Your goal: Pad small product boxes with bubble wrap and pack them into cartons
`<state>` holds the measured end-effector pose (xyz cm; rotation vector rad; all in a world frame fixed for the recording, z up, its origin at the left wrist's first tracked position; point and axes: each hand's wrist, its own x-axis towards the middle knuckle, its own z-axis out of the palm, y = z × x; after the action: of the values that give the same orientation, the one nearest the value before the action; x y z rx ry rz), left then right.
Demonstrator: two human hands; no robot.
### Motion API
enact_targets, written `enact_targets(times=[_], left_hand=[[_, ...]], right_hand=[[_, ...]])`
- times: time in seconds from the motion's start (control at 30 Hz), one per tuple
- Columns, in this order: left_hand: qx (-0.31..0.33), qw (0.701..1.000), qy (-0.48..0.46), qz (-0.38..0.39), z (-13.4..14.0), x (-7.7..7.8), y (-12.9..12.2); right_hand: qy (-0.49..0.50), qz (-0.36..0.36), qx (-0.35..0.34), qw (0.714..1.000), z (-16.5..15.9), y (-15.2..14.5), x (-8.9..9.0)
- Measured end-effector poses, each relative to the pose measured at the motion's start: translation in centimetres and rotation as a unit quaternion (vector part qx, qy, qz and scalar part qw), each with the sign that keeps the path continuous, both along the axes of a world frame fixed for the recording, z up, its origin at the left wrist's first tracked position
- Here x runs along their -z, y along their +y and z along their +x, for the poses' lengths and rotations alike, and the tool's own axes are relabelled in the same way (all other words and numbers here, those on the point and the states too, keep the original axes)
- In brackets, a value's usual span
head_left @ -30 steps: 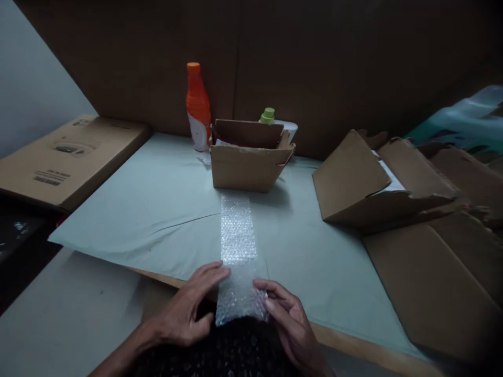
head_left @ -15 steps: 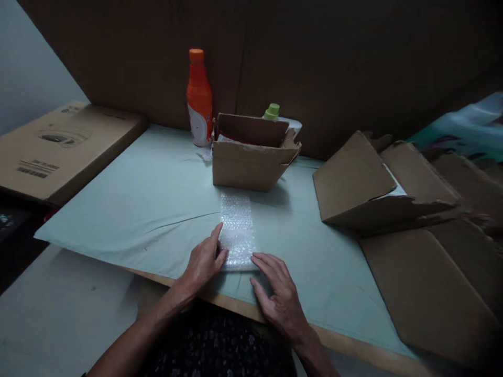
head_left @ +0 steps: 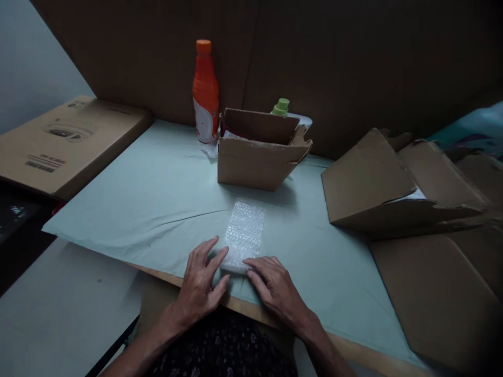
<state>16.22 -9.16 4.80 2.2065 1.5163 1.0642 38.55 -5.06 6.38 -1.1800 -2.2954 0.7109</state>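
Note:
A strip of clear bubble wrap (head_left: 245,228) lies on the pale green cloth, slightly slanted, its near end close to the front edge of the table. My right hand (head_left: 277,290) has its thumb and fingertips together at the near right corner of the wrap, pinching it. Beside the near left corner is my left hand (head_left: 200,283), open, with fingers spread and the index fingertip at the wrap's side edge. The near end looks thicker, as if folded over; whether anything lies inside cannot be made out.
Behind the wrap stands an open cardboard box (head_left: 255,165), with an orange bottle (head_left: 205,94) and a green-capped bottle (head_left: 281,107) near it. Open cartons (head_left: 369,183) crowd the right side. On the left lies a flat printed carton (head_left: 74,141). Pale green cloth (head_left: 129,178) covers the table.
The bubble wrap has turned clockwise and its far end has come nearer, away from the box. My left hand has drawn back and spread its fingers; my right thumb has closed onto the near corner.

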Motion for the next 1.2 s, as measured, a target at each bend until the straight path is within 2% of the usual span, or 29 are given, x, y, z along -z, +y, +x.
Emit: enact_targets(times=[0.13,0.2,0.27,0.37,0.4,0.47,0.53,0.6,0.7,0.77,0.83,0.9,1.0,1.1,1.2], left_hand=[[0.031,0.998,-0.028,-0.037,0.0,0.1,0.4],[0.032,0.996,-0.05,-0.073,0.1,0.6,1.1],[0.01,0.994,-0.054,-0.095,0.2,1.0,1.8],[-0.019,0.993,-0.038,-0.107,0.5,1.7,2.8],[-0.024,0.994,-0.029,-0.107,0.6,1.8,3.0],[-0.036,0.994,-0.005,-0.102,0.8,2.0,3.5],[-0.051,0.995,0.017,-0.082,0.9,2.1,3.7],[-0.047,0.998,0.024,-0.046,0.7,1.9,3.6],[0.022,1.0,0.013,-0.012,-0.2,1.5,2.7],[0.061,0.998,-0.006,-0.032,-0.8,1.1,2.0],[0.061,0.995,-0.028,-0.069,-1.0,0.9,1.6],[0.038,0.994,-0.034,-0.101,-0.9,0.8,2.0],[-0.006,0.995,0.002,-0.103,-0.4,1.0,3.7],[-0.037,0.995,0.043,-0.088,-0.1,1.4,5.3],[-0.062,0.993,0.006,-0.104,-0.2,1.3,5.5]], right_hand=[[-0.002,-0.085,0.011,0.996,-0.3,0.2,-0.4],[0.006,-0.089,0.026,0.996,-0.3,0.4,-0.3],[0.02,-0.033,0.059,0.998,-0.1,0.2,-0.2],[0.03,0.124,0.115,0.985,0.3,-0.7,-0.1],[0.023,0.162,0.115,0.98,0.3,-1.0,0.1],[-0.007,0.188,0.08,0.979,0.1,-1.3,0.4],[-0.046,0.17,0.037,0.984,-0.4,-1.0,1.0],[-0.07,0.147,0.024,0.986,-0.9,-0.4,1.5],[-0.045,0.102,0.025,0.993,-1.0,0.5,1.5],[-0.014,0.045,0.013,0.999,-0.8,0.6,1.2],[0.005,0.007,0.01,1.0,-0.3,0.4,0.9],[0.012,0.034,0.042,0.998,0.1,0.1,0.8],[0.003,0.121,0.079,0.989,0.2,-0.1,0.8],[-0.052,0.133,0.031,0.989,-0.3,0.3,0.7],[-0.099,0.121,-0.007,0.988,-1.1,1.7,0.6]])
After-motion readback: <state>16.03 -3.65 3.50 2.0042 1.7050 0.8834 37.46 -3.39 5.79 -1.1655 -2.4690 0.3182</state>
